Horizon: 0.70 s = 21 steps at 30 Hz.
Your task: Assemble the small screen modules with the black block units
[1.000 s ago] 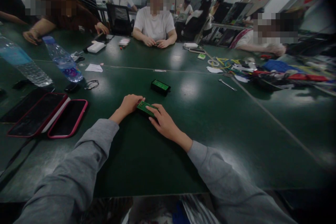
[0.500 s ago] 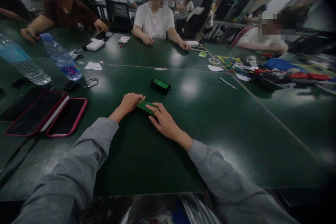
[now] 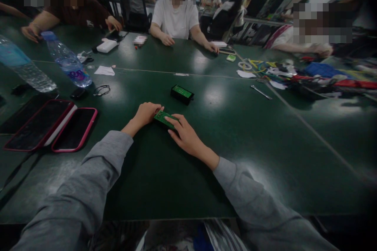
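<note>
Between my hands, low over or on the green tabletop [image 3: 165, 172], is a green circuit board [image 3: 163, 117] in a dark casing. My left hand [image 3: 146, 113] is closed at its far left end, fingers curled and partly hidden. My right hand [image 3: 186, 135] grips the right end, with fingers across the top face and the thumb along the near side. Just beyond it lies a second green circuit board in a black box [image 3: 182, 94], touched by neither hand.
At left lie a pink-cased phone [image 3: 75, 129], a dark red-cased phone [image 3: 39, 125] and two water bottles [image 3: 69, 62]. A wrench [image 3: 261, 92] and a pile of cables and tools [image 3: 306, 72] are at right. Several people sit across the table, one in a white shirt [image 3: 176, 17].
The view has tilted down slightly, so the far side of the table sits a little higher and more to the right. Both hands keep their hold on the circuit board.
</note>
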Tool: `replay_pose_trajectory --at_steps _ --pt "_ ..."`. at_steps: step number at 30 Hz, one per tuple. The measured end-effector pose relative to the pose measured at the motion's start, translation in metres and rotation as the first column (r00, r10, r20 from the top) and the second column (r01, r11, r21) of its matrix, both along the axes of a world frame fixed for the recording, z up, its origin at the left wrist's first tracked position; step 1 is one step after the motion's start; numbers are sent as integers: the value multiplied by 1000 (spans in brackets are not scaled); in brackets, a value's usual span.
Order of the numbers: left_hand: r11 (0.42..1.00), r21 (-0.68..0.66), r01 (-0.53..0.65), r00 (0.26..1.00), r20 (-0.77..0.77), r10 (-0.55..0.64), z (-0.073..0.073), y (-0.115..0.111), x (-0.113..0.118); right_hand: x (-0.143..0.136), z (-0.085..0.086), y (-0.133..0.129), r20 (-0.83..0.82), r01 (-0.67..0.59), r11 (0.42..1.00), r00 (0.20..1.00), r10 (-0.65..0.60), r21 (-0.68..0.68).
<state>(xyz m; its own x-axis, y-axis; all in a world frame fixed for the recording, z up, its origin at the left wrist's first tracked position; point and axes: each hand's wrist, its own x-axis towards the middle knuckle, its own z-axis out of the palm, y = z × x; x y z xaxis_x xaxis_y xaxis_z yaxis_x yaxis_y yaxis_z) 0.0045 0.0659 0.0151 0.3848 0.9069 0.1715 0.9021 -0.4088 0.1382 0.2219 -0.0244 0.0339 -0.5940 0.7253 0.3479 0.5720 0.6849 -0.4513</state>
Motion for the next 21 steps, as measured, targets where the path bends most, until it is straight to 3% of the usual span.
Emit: replay_pose_trajectory --at_steps 21 --pt "1000 -1 3 1000 6 -3 -1 1 1 2 2 0 6 -2 1000 1000 1 15"
